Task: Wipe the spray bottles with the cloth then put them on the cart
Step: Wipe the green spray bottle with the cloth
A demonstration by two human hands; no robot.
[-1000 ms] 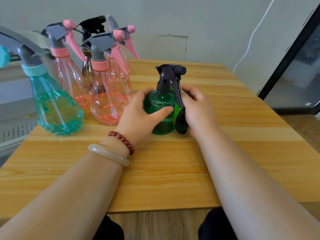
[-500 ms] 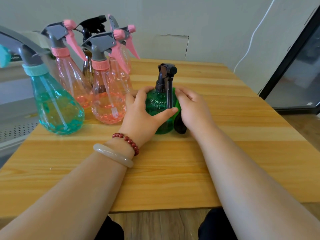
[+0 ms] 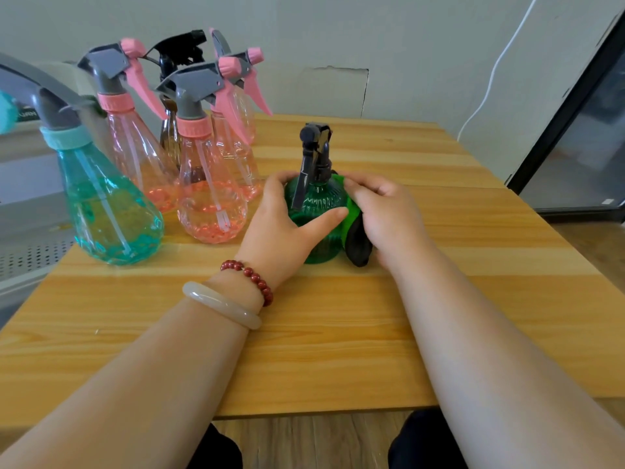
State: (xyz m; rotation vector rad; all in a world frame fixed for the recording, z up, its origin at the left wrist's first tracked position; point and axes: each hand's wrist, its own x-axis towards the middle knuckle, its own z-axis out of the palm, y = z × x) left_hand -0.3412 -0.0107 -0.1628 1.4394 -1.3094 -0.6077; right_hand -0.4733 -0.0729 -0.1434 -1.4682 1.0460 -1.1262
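A small green spray bottle (image 3: 316, 204) with a black trigger head stands upright on the wooden table (image 3: 338, 333) in the middle of the view. My left hand (image 3: 284, 228) grips its left side, thumb across the front. My right hand (image 3: 389, 218) holds a green and black cloth (image 3: 355, 231) against the bottle's right side. Several more bottles stand at the back left: a teal one (image 3: 108, 211), three pink ones (image 3: 209, 198) and a dark brown one (image 3: 170, 130) behind them.
The table's right half and front are bare wood. A dark glass door (image 3: 581, 137) stands at the right, and a white cable (image 3: 490, 79) runs down the wall. A perforated grey surface (image 3: 30, 255) lies beyond the table's left edge.
The green bottle has turned in my hands: its trigger head swung from pointing right to pointing toward me. My right hand with the cloth stayed on the bottle's right side.
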